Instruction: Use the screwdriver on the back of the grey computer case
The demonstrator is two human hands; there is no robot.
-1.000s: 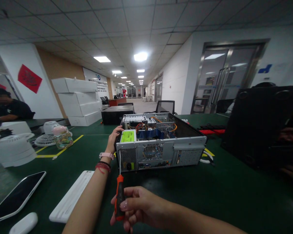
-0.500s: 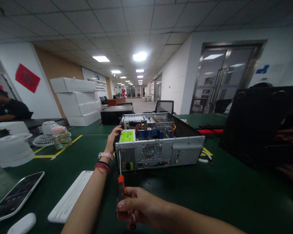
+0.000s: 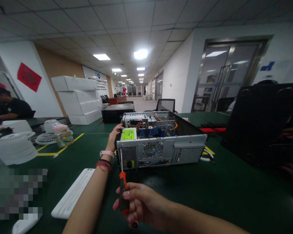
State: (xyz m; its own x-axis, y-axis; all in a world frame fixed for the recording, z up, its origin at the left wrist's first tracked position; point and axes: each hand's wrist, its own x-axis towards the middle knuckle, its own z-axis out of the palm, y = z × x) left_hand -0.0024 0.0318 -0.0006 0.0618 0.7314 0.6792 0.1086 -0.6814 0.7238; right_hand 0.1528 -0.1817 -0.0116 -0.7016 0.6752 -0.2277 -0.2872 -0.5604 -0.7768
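Left hand [image 3: 114,138] touches the computer case [image 3: 167,146], grip unclear, right hand [image 3: 144,199] clasps a screwdriver [image 3: 122,188], with a black box [image 3: 112,116] behind.

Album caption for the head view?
Right hand holds an orange-and-black screwdriver at an open grey metal computer case; left hand on its edge.

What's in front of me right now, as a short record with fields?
Left hand: against the left side of an open grey metal computer case
Right hand: holding an orange-red and black screwdriver
Screwdriver tip: by the case's near left corner, contact unclear
Inside case: wide blue band, thin orange cable
Back left: stack of white rectangular boxes
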